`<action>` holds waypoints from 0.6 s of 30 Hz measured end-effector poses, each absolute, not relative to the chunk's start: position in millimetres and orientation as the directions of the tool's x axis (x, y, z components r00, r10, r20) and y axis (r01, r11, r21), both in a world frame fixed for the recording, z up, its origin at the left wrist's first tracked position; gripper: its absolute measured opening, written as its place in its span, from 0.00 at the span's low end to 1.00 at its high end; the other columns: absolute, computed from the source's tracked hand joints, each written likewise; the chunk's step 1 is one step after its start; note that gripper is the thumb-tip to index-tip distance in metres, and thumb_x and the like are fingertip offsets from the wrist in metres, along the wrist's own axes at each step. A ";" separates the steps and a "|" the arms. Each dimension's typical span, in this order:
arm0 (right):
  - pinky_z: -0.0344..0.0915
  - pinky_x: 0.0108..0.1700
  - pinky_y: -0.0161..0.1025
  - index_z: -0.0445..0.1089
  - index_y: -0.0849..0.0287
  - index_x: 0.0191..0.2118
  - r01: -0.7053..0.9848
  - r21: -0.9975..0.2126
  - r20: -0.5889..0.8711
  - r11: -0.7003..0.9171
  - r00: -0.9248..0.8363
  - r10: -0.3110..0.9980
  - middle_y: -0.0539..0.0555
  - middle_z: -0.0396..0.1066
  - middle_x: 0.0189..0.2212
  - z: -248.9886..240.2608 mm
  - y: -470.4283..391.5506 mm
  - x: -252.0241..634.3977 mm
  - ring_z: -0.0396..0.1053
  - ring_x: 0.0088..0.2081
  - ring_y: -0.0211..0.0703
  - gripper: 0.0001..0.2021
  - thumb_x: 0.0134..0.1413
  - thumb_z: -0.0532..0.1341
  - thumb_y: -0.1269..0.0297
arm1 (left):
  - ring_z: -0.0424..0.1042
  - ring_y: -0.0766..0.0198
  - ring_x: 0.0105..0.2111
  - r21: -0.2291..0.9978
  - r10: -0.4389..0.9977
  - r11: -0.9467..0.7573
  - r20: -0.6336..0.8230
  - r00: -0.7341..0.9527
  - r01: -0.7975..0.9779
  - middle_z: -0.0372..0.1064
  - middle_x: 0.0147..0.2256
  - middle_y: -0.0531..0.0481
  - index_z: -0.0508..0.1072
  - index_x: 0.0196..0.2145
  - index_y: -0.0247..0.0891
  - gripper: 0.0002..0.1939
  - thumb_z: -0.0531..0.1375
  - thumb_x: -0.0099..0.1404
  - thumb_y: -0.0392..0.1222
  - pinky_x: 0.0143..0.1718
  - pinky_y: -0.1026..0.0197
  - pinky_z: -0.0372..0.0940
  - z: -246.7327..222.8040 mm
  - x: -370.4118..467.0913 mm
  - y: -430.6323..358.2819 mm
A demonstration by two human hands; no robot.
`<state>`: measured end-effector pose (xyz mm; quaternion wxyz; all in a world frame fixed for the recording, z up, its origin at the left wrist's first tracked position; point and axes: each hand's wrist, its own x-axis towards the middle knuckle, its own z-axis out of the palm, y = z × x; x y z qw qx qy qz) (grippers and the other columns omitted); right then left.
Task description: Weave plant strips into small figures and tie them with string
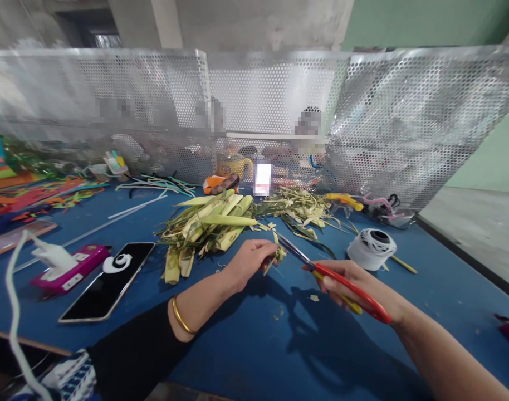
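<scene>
My left hand (254, 259) pinches a small piece of green husk (278, 254) between thumb and fingers, above the middle of the blue table. In my right hand (346, 278) is a pair of scissors (350, 292) with one red and one yellow handle. Their blades (295, 249) point left and up, close beside the husk piece; whether they touch it I cannot tell. Behind my left hand lies a pile of green corn husks (216, 217). Shredded husk strips (302, 209) are heaped farther back, beyond the scissors.
White string spool (371, 249) stands right of my right hand. Safety glasses (394, 216) and a yellow-handled tool (345, 200) lie behind it. To the left are a phone (112, 287), a magenta tissue pack (73, 270) and colourful strips (41, 197). A perforated metal screen (271, 100) borders the back.
</scene>
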<state>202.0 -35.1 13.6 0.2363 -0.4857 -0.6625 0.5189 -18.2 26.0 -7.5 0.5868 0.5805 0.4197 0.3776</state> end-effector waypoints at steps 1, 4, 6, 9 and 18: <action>0.53 0.20 0.31 0.69 0.63 0.45 0.389 -0.921 -0.192 -0.018 -0.413 0.890 0.46 0.55 0.21 13.2 -35.4 201.1 0.55 0.21 0.32 0.34 0.44 0.60 0.35 | 0.56 0.69 0.20 0.998 0.929 0.040 -0.055 0.366 0.049 0.66 0.19 0.51 0.77 0.25 0.35 0.14 0.57 0.56 0.47 0.22 0.66 0.50 -7.3 -18.1 25.7; 0.52 0.19 0.30 0.69 0.63 0.41 0.366 -0.930 -0.201 -0.042 -0.407 0.891 0.45 0.55 0.21 12.3 -35.9 198.0 0.54 0.20 0.30 0.32 0.44 0.62 0.36 | 0.57 0.69 0.20 0.997 0.923 0.040 -0.063 0.380 0.068 0.66 0.20 0.51 0.77 0.25 0.36 0.13 0.56 0.56 0.46 0.23 0.65 0.50 -6.9 -17.7 24.8; 0.51 0.18 0.30 0.68 0.62 0.36 0.355 -0.934 -0.203 -0.049 -0.412 0.888 0.44 0.54 0.20 11.7 -35.7 196.7 0.53 0.18 0.29 0.29 0.43 0.62 0.36 | 0.56 0.69 0.20 0.996 0.918 0.033 -0.062 0.391 0.080 0.66 0.19 0.51 0.76 0.25 0.35 0.14 0.56 0.56 0.47 0.23 0.65 0.50 -6.3 -17.6 24.4; 0.47 0.17 0.29 0.66 0.61 0.32 0.345 -0.936 -0.216 -0.065 -0.421 0.881 0.42 0.52 0.16 9.5 -35.0 197.0 0.49 0.16 0.28 0.27 0.45 0.62 0.37 | 0.56 0.69 0.20 0.995 0.912 0.041 -0.076 0.403 0.096 0.65 0.19 0.52 0.75 0.24 0.35 0.14 0.57 0.56 0.49 0.23 0.65 0.50 -5.7 -18.1 24.5; 0.45 0.18 0.30 0.69 0.63 0.41 0.362 -0.931 -0.157 -0.041 -0.298 0.941 0.42 0.50 0.16 -2.9 -34.4 196.2 0.47 0.16 0.28 0.29 0.47 0.62 0.38 | 0.59 0.71 0.21 0.996 0.890 0.085 -0.075 0.450 -0.001 0.70 0.23 0.51 0.76 0.27 0.34 0.18 0.61 0.56 0.55 0.25 0.65 0.52 -10.2 -19.8 27.4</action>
